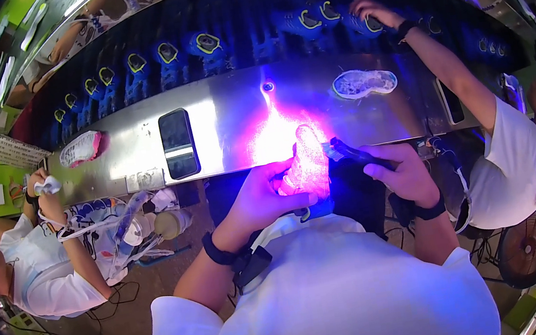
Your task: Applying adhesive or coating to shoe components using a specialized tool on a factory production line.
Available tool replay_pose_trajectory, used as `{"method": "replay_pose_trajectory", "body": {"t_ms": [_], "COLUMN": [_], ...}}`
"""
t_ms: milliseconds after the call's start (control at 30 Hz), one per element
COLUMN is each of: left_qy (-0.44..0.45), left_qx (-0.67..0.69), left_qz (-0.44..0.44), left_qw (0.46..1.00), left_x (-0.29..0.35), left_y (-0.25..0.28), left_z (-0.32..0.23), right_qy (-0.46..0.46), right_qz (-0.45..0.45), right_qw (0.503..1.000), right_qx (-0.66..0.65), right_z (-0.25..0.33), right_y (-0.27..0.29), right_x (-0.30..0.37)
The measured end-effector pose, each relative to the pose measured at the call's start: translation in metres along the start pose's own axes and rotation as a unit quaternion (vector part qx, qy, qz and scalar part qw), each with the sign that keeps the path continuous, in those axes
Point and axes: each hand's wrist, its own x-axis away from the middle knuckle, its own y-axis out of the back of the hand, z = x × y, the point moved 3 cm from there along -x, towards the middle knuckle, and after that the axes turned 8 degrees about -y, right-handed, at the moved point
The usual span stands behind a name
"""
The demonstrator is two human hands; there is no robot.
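My left hand [265, 194] is closed round a shoe [311, 164] at the near edge of the metal bench [227, 128]. Pink-violet light washes over the shoe, so its true colour does not show. In my right hand [402, 174] is a black-handled brush [351, 155], its head at the right side of the shoe. A small lamp [268, 87] shines on the bench just beyond the shoe. To the left of the glow lies a dark phone [178, 143]. Farther right rests a pale shoe sole [364, 83].
Behind the bench, a dark conveyor [232, 17] carries several blue shoes with yellow-green collars. On the right, a co-worker's hand [375, 11] reaches over it. Another co-worker sits at left near a white-and-pink shoe [81, 149]. A fan [528, 248] stands at lower right.
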Motion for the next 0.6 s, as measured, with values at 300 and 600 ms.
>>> {"method": "replay_pose_trajectory", "body": {"t_ms": [300, 600], "left_qy": [0.014, -0.022], "left_qx": [0.101, -0.034], "left_qz": [-0.088, -0.073], "left_qw": [0.991, 0.996], "left_x": [0.005, -0.01], "left_y": [-0.001, -0.008], "left_z": [-0.006, 0.018], "right_qy": [-0.007, 0.017], "right_qz": [-0.016, -0.085], "right_qw": [1.0, 0.995], "right_qx": [0.011, 0.052], "right_z": [-0.028, -0.011], "right_y": [-0.031, -0.012], "right_x": [0.011, -0.005]}}
